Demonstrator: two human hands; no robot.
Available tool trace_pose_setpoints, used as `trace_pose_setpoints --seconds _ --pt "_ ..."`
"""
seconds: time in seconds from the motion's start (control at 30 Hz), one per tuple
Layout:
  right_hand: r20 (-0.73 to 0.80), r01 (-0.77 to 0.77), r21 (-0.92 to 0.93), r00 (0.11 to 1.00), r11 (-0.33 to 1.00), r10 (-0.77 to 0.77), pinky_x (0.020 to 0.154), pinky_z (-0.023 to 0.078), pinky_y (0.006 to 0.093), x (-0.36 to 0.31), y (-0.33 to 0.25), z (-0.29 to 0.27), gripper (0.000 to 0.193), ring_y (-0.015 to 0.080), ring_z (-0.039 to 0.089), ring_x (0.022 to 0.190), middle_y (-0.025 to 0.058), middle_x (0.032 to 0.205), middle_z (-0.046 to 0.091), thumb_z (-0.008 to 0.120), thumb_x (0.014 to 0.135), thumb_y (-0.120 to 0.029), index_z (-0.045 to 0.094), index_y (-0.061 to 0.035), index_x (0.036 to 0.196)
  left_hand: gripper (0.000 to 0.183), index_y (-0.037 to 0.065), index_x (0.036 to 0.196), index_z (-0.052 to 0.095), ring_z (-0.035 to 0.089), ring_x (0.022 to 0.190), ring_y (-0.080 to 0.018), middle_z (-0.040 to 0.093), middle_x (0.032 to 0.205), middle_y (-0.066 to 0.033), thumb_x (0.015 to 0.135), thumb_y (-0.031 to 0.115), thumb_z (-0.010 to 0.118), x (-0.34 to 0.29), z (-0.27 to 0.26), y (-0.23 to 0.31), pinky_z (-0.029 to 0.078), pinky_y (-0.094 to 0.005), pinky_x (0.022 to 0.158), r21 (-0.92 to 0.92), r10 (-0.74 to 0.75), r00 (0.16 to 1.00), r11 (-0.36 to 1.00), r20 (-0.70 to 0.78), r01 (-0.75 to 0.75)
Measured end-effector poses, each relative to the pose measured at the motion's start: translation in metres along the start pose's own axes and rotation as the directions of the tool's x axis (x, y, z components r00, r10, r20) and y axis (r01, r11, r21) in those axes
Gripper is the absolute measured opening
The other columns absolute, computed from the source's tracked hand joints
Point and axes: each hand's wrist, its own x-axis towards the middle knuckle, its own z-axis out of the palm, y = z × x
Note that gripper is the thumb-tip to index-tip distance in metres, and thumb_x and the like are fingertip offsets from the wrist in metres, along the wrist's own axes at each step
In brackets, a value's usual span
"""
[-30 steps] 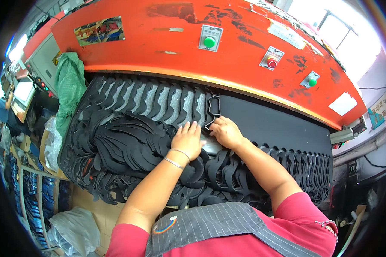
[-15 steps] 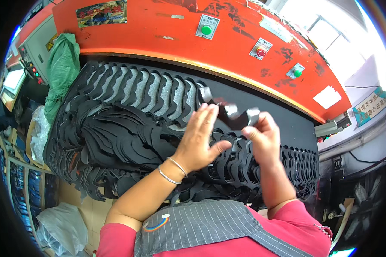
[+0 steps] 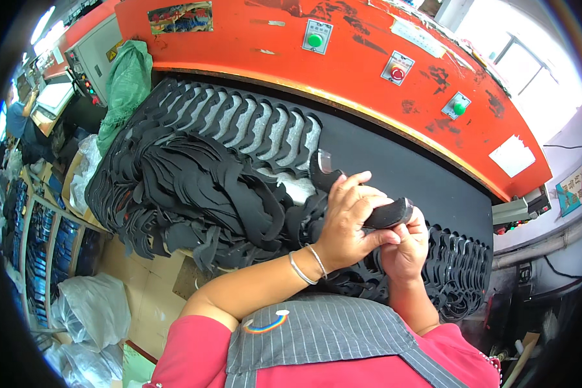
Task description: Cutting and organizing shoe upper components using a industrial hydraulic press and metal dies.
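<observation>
A curved black cutting die (image 3: 392, 214) with a shiny edge runs under my left hand (image 3: 352, 223). Its far end, with a glossy wall, stands up beyond my left fingers. My left fingers bend over the die's middle, and the left thumb meets my right thumb. At the near end, my right hand (image 3: 405, 251) pinches the die between thumb and fingers. My left palm hides the middle of the die. Beneath both hands lies a black sheet (image 3: 407, 169) with wavy cut-outs, and a heap of curved black cut pieces (image 3: 200, 187) lies to the left.
A red-orange machine beam (image 3: 258, 48) with green and red buttons spans the far side. A green sack (image 3: 128, 81) hangs at the left, near a grey control box (image 3: 100, 52). Shelving (image 3: 42, 252) and plastic bags (image 3: 90, 310) stand at lower left.
My left hand, flat and spread before, now curls over the die. Both hands have come closer together and nearer to me, and the die has turned. The whole view has shifted somewhat.
</observation>
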Motion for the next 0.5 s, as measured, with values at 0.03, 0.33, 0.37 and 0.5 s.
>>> trace_pose_setpoints --seconds 0.03,0.33,0.37,0.5 --pt "-0.011 0.007 -0.013 1.0 1.0 -0.007 0.084 0.048 0.0304 -0.003 -0.007 -0.007 0.014 0.0162 0.06 0.086 0.009 0.095 0.063 0.066 0.087 -0.008 0.054 -0.0036 0.09 0.061 0.009 0.107 0.062 0.049 0.119 -0.0364 0.06 0.106 -0.0074 0.07 0.056 0.073 -0.001 0.012 0.005 0.025 -0.0534 0.106 -0.027 -0.016 1.0 1.0 -0.001 0.016" --pt "-0.007 -0.052 -0.011 0.999 0.999 0.052 0.09 0.047 0.036 -0.023 -0.039 -0.057 0.018 0.0221 0.063 0.092 0.0159 0.1 0.065 0.058 0.093 -0.011 0.051 -0.0002 0.105 0.047 0.002 0.101 0.063 0.053 0.113 -0.028 0.061 0.111 -0.0125 0.078 0.041 0.075 -0.024 0.084 0.031 0.039 -0.0405 0.1 -0.575 -0.542 0.824 0.626 0.164 0.526" --pt "-0.002 -0.019 -0.059 1.0 0.998 0.019 0.088 0.047 0.0359 -0.022 -0.041 -0.051 0.016 0.0231 0.063 0.092 0.0156 0.097 0.065 0.057 0.094 -0.012 0.05 -0.0013 0.103 0.042 -0.003 0.11 0.06 0.057 0.111 -0.022 0.064 0.098 -0.0065 0.095 0.036 0.058 -0.026 0.082 0.027 0.046 -0.0358 0.095 -0.761 -0.464 0.857 0.466 0.223 0.451" --pt "0.0 -0.08 0.116 0.997 0.99 0.08 0.084 0.046 0.0372 -0.006 -0.057 -0.078 0.017 0.0216 0.06 0.083 0.0086 0.089 0.064 0.055 0.096 -0.019 0.049 -0.0057 0.106 0.046 0.002 0.082 0.057 0.065 0.095 -0.019 0.067 0.104 -0.0185 0.103 0.038 0.037 -0.012 0.053 0.024 0.049 -0.0277 0.083 -0.792 -0.599 0.8 0.499 -0.022 0.352"
